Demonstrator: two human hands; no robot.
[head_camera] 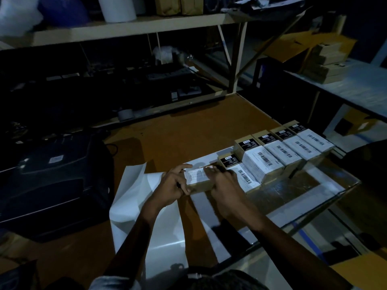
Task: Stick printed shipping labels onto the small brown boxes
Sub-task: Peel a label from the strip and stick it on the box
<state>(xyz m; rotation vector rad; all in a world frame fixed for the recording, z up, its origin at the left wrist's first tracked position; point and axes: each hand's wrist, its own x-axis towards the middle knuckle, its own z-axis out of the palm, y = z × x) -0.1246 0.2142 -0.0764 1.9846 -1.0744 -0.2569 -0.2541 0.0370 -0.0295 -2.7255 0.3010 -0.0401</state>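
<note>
A small brown box (199, 185) lay between the two hands on the table (188, 130), a white label (195, 175) on its top face. The left hand (172, 185) held the box's left end, thumb curled against the near side and forefinger stretched flat along the label's far edge. The right hand (225, 185) lay over the box's right end, fingers bent down onto the label; how firmly it gripped could not be told. Just right of that hand stood a labelled box (240, 174), touching the held one, and beyond it a row of four taller labelled boxes (289, 149) ran away to the right, side by side. Under and left of the left hand lay white backing sheets (136, 193), one corner curled up. Well left of the hands sat a dark printer (54, 181). Far beyond the hands, a shelf (125, 28) carried a white roll (117, 9).
</note>
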